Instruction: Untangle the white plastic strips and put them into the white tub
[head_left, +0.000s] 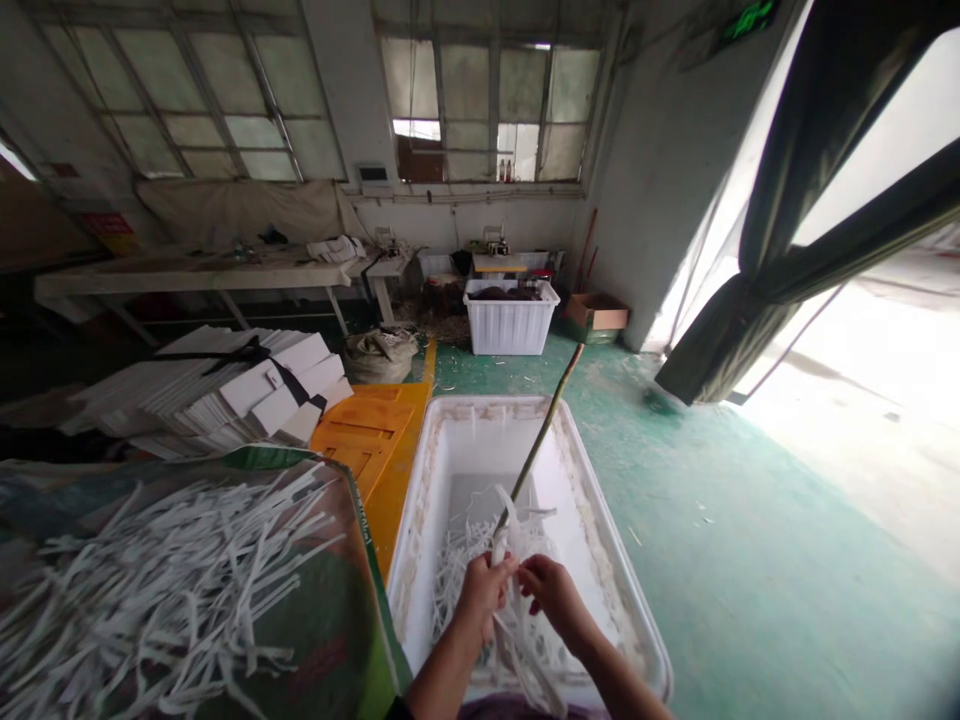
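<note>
Both hands are working close together above the tub (606, 530) in the head view. The left hand (486, 588) is gripping a bunch of white strips (523, 662); the right hand (549, 590) is apparently pinching one of them between bent fingertips. A long stick (535, 443) is leaning up and away, its lower end disappearing behind the strips, so whether the left hand is clasping it too cannot be told. Limp and ribbon-like, the strips could be slipping if the pinch loosens, or snagging in the tangled loose strips (450, 568) lying beneath. If the stick tilts, its free end could be knocking the rim. It is looking woody and slightly bent, while the tub is showing pale walls, rounded corners and a stained rim. At the left, a sack (367, 540) is holding a curling heap (202, 560) of similar strips.
</note>
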